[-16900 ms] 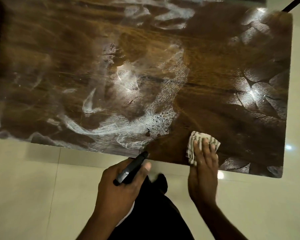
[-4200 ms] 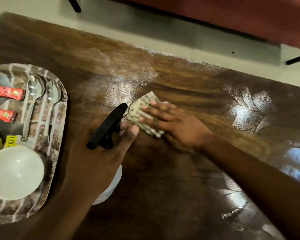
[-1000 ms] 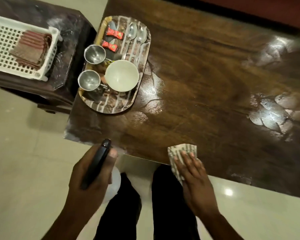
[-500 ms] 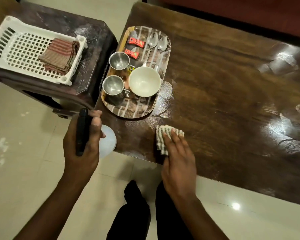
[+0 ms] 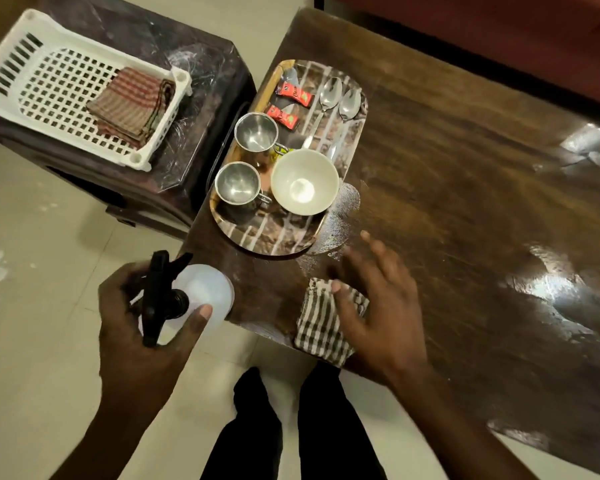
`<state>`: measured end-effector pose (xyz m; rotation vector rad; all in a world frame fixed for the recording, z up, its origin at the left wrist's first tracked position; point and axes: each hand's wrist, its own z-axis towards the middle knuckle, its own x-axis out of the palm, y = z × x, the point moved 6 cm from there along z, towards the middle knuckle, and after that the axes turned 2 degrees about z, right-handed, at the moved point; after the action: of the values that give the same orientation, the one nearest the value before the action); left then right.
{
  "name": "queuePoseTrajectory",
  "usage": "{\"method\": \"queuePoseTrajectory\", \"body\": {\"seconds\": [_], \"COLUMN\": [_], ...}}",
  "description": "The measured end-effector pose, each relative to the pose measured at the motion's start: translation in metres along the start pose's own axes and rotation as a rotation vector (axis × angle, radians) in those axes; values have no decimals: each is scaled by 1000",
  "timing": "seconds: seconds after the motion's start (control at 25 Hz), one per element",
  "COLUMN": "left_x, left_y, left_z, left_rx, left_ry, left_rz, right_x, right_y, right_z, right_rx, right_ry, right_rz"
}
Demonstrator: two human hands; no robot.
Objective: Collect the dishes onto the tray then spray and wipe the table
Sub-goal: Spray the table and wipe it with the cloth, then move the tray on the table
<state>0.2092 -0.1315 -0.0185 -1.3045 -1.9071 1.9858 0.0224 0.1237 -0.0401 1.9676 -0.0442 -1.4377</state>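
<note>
at the near corner of the worktop (image 5: 465, 209), the striped cloth (image 5: 321, 327) lies flat with its long axis running from the worktop's near edge in toward the tray (image 5: 274, 245), and the right hand (image 5: 385, 306) sits over its right side. that hand's fingers (image 5: 378, 249) are spread apart and lifted, pointing toward the tray; only the thumb tip looks to rest on the cloth, so it is pressed rather than gripped. the cloth lies below and left of those fingers, under the palm's inner edge. a damp, speckled patch shows just beyond the fingertips beside the tray's near right corner, so the next wipe probably runs forward and slightly left. the left hand (image 5: 142, 327) is off the worktop's corner, over the floor, its fingers clamped around the spray bottle (image 5: 201, 296). the right hand is clearly the nearer one to the cloth. the dishes, namely bowl (image 5: 303, 181), two steel cups (image 5: 257, 131), two spoons (image 5: 329, 95), are on the tray.
</note>
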Motion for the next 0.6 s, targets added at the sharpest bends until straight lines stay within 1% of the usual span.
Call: {"method": "queuePoseTrajectory", "body": {"seconds": [0.08, 0.12, 0.2, 0.28, 0.36, 0.4, 0.48, 0.6], "left_x": [-9, -3, 29, 73, 114, 128, 147, 164], "left_y": [10, 7, -8, -31, -40, -36, -26, -10], "left_z": [-25, -40, -71, -81, -67, -55, -28, 7], "left_rx": [-78, -104, -163, -281, -412, -493, -654, -750], "left_ry": [-153, -200, -179, -91, -35, -43, -133, -298], "left_rz": [49, 28, -86, -161, -208, -273, -408, -438], "right_x": [-25, -36, -54, -60, -59, -59, -56, -44], "right_y": [-12, -15, -18, -12, -2, 4, 14, 24], "right_z": [55, 85, 147, 204, 252, 272, 304, 341], "right_rx": [29, 28, 39, 76, 85, 80, 67, 46], "right_ry": [-25, -38, -45, 39, 109, 127, 171, 218], "right_rz": [81, 122, 190, 231, 270, 288, 286, 226]}}
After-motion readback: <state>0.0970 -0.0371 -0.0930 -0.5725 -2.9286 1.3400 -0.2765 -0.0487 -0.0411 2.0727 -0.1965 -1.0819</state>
